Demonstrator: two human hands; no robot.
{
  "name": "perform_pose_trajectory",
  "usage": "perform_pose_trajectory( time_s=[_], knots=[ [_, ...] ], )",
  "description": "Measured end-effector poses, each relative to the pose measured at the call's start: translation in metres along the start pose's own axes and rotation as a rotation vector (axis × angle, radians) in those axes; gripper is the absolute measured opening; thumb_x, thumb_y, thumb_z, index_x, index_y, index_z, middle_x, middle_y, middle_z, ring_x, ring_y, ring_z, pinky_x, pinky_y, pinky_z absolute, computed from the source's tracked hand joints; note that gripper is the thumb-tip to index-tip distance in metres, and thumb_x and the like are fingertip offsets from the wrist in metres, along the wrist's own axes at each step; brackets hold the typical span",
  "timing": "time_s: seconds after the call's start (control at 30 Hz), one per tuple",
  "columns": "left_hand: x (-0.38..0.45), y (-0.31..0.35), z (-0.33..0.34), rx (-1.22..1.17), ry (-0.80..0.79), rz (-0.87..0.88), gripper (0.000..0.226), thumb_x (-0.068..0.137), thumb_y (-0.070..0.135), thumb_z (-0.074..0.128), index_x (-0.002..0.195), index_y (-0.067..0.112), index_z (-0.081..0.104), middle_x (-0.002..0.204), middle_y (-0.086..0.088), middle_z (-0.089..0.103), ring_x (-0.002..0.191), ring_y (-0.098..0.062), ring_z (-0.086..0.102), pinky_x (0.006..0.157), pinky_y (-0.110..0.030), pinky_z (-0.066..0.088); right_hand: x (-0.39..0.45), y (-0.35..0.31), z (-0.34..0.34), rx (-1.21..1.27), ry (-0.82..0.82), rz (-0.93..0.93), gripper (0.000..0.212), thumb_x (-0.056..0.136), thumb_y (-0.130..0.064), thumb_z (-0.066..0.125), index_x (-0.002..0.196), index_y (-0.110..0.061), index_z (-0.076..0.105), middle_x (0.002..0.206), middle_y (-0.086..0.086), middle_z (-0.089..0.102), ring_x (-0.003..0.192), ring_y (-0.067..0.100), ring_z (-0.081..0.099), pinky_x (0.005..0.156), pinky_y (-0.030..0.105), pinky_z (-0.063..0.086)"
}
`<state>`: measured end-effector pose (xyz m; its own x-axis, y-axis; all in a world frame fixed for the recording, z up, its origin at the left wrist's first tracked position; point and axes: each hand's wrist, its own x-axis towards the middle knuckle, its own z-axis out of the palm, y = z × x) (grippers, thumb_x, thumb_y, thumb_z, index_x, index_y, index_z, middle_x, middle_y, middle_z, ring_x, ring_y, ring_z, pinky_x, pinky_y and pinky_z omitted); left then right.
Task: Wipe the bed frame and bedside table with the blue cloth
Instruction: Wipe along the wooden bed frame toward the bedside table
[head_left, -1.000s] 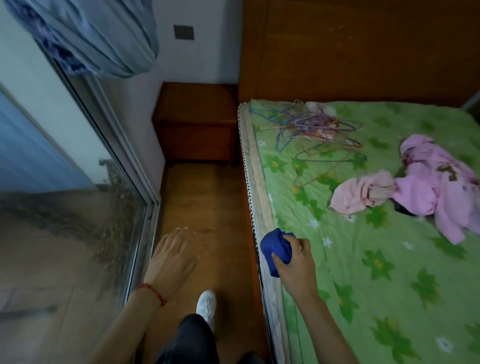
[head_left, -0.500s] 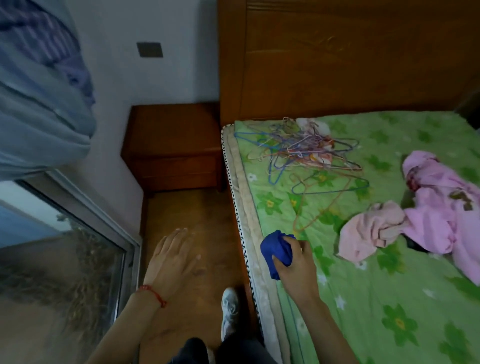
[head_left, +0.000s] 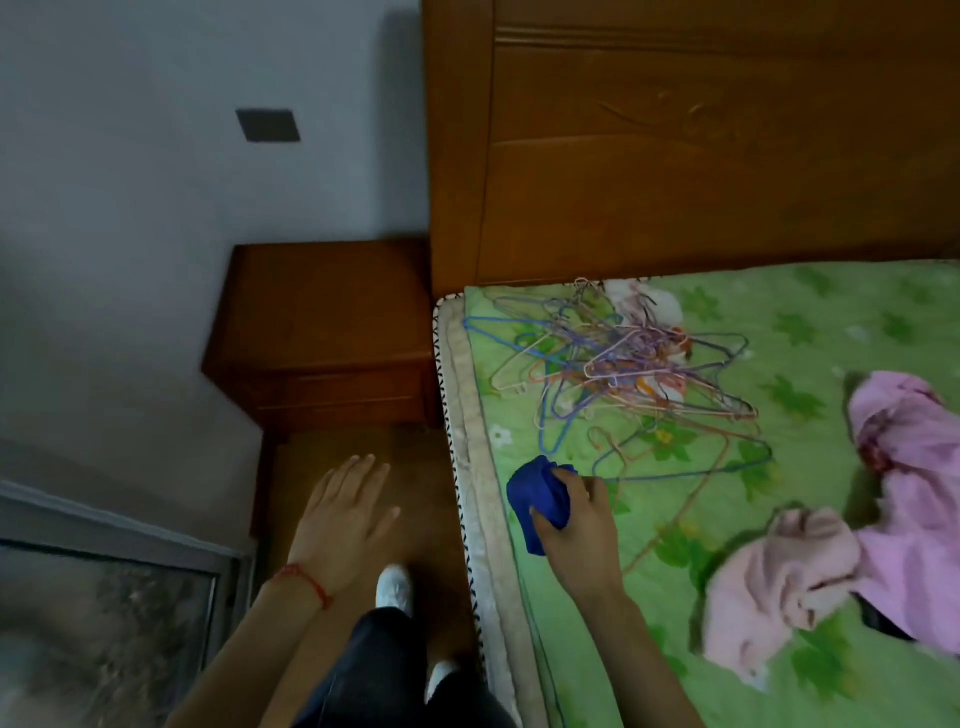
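A person's right hand (head_left: 576, 525) grips the bunched blue cloth (head_left: 537, 496) at the mattress edge, left hand (head_left: 345, 519) spread empty over the floor, with tangled wire hangers (head_left: 623, 374) near enough to snag a wide wipe toward the headboard (head_left: 675, 156).

Pretty dim in here, light's kinda flat and greyish. Plain pale grey wall (head_left: 130, 234) fills the upper left of the frame, with a dark square switch plate (head_left: 268, 125) stuck on it. Wood floor (head_left: 415, 499) runs down the middle, warm brown planks. Lower left there's a sliding glass door (head_left: 104, 639) with a grey metal frame, and whatever's behind the glass is too blurry to make out. Over on the right, a green floral sheet (head_left: 831, 322) covers the mattress (head_left: 470, 415), whose pale quilted edge shows along the side.
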<state>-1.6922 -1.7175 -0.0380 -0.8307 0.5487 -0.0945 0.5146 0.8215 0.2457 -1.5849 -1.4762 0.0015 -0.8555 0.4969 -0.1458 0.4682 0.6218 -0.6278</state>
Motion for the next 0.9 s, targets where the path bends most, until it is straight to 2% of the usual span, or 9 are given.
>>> perform_pose_trajectory(
  time_s=[0.13,0.3,0.43,0.53,0.7,0.9],
  knots=[
    [0.067,-0.018,-0.001,0.003,-0.019,-0.005,0.056,0.090,0.043,0.034,0.110,0.000,0.065,0.113,-0.021,0.064,0.104,-0.038,0.062,0.085,-0.052,0.043,0.059,-0.016,0.012,-0.015,0.003,0.030,0.049,0.081,-0.013,0.064,0.127,-0.011,0.045,0.121,0.014,0.042,0.086,0.031,0.056,0.070,0.034,0.045],
    [0.151,-0.047,-0.012,0.031,-0.078,0.037,0.068,0.097,0.048,0.019,0.109,0.002,0.067,0.112,-0.018,0.065,0.104,-0.034,0.062,0.083,-0.051,0.048,0.134,-0.045,0.024,0.003,0.011,0.027,0.049,0.081,-0.012,0.064,0.126,-0.009,0.046,0.120,0.015,0.042,0.090,0.031,0.055,0.070,0.026,0.038],
    [0.205,-0.073,-0.022,0.040,-0.047,0.007,0.058,0.089,0.044,0.034,0.110,0.000,0.066,0.113,-0.020,0.064,0.104,-0.037,0.061,0.085,-0.051,0.046,0.190,-0.071,0.036,0.019,0.000,0.015,0.048,0.081,-0.013,0.064,0.125,-0.010,0.047,0.119,0.015,0.042,0.090,0.031,0.055,0.070,0.027,0.038],
    [0.235,-0.090,-0.030,0.025,-0.051,-0.026,0.056,0.086,0.042,0.037,0.110,-0.001,0.065,0.112,-0.022,0.064,0.103,-0.039,0.061,0.083,-0.052,0.047,0.227,-0.087,0.045,0.023,-0.013,-0.001,0.047,0.082,-0.014,0.064,0.125,-0.011,0.046,0.119,0.013,0.042,0.094,0.029,0.053,0.072,0.026,0.036],
    [0.269,-0.118,-0.029,-0.027,-0.081,-0.075,0.075,0.098,0.052,0.012,0.112,-0.001,0.064,0.115,-0.022,0.063,0.106,-0.039,0.060,0.085,-0.055,0.045,0.280,-0.109,0.059,0.017,-0.076,-0.026,0.047,0.082,-0.012,0.063,0.126,-0.009,0.046,0.122,0.016,0.041,0.095,0.031,0.052,0.073,0.025,0.037],
    [0.314,-0.148,-0.026,-0.006,-0.125,-0.143,0.076,0.099,0.053,0.009,0.115,0.000,0.062,0.118,-0.023,0.061,0.108,-0.040,0.059,0.086,-0.055,0.043,0.349,-0.122,0.087,0.070,-0.159,-0.024,0.045,0.082,-0.008,0.063,0.124,-0.007,0.047,0.122,0.019,0.043,0.095,0.032,0.053,0.074,0.025,0.036]
  ],
)
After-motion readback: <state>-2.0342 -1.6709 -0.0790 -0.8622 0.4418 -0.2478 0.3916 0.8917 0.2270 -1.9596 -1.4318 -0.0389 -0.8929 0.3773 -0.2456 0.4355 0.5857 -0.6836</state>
